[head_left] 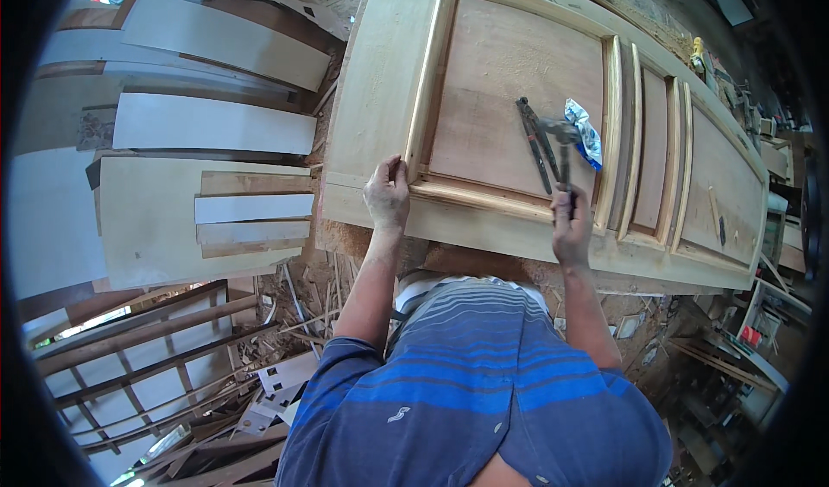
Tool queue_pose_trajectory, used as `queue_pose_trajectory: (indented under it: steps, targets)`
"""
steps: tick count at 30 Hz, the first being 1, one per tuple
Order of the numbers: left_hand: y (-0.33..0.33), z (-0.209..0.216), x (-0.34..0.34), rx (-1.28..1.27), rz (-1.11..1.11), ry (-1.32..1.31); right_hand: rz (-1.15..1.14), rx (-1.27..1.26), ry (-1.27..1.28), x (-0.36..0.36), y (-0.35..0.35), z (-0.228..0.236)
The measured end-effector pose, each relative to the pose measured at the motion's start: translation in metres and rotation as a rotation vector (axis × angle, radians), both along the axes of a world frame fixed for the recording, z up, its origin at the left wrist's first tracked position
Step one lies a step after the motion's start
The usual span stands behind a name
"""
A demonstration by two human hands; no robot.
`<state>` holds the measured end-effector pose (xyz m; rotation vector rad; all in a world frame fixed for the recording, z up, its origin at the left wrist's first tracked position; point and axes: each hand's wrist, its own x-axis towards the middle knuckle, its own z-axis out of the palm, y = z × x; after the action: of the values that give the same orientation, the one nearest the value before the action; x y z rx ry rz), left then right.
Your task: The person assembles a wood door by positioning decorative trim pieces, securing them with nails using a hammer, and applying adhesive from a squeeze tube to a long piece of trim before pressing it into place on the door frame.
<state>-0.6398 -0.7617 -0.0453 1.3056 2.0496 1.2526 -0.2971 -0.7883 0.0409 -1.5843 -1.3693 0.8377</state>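
Observation:
A pale wooden door with raised moulding frames lies flat in front of me. My right hand is wrapped round the handle of a hammer, its head slightly blurred above the door's large panel. At the near left corner of the large moulding frame, my left hand has its fingertips pinched together; whatever they hold is too small to make out. Dark-handled pincers lie on the large panel, partly behind the hammer. Just right of the hammer sits a crumpled blue and white packet.
Stacked white and wooden boards fill the left side. A slatted frame leans at lower left amid wood scraps. A stick and a small dark tool rest on the door's right panel. Cluttered shelves stand at right.

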Motion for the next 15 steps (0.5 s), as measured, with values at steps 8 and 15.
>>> queue_pose_trajectory:
  steps: [8,15]
  targets:
    - [-0.004,-0.004,0.003,0.061,-0.007,0.019,0.354,-0.036,-0.111,-0.074,0.022,0.021]
    - [-0.005,-0.001,0.005,0.001,0.004,0.101,0.531,0.105,-0.410,-0.113,0.036,0.015]
